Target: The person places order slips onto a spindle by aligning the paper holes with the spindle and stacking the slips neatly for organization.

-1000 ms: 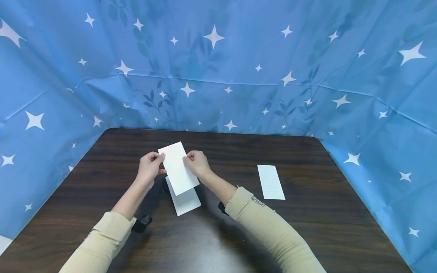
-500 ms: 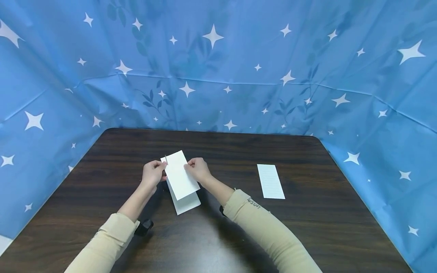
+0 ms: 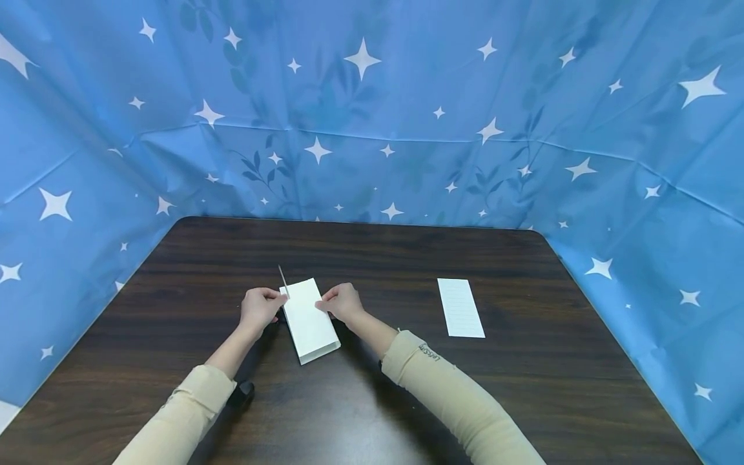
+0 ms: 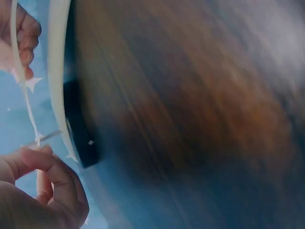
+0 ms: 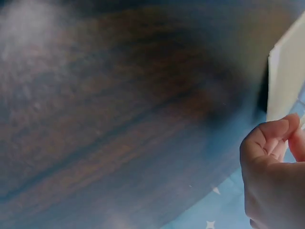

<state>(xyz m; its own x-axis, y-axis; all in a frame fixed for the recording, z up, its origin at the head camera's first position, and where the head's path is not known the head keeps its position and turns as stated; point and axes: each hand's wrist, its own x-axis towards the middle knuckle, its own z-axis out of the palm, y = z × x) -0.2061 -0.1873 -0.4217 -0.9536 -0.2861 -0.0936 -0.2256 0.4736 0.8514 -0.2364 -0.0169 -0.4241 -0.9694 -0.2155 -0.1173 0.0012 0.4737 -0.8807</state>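
A white sheet of paper (image 3: 309,314) is held by its two long sides, low over a second white sheet. Of that lower sheet (image 3: 320,352), only the front edge shows in the head view. My left hand (image 3: 259,311) pinches the left edge of the upper sheet between thumb and fingers. A thin, greyish stick-like piece (image 3: 281,276) juts up past its fingertips; its kind cannot be told. On the opposite edge, my right hand (image 3: 343,303) pinches the same sheet. In the left wrist view a black object (image 4: 78,129) lies right beside the lower sheet.
Another white sheet (image 3: 461,308), with faint lines, lies on the dark wooden table (image 3: 552,381) to the right. A blue curtain (image 3: 372,161) with white stars hangs behind the table and along its sides.
Both hands have come down and nearer, lowering the upper sheet onto or close over the lower one. The thin stick, unseen at first, now shows by the left fingertips.
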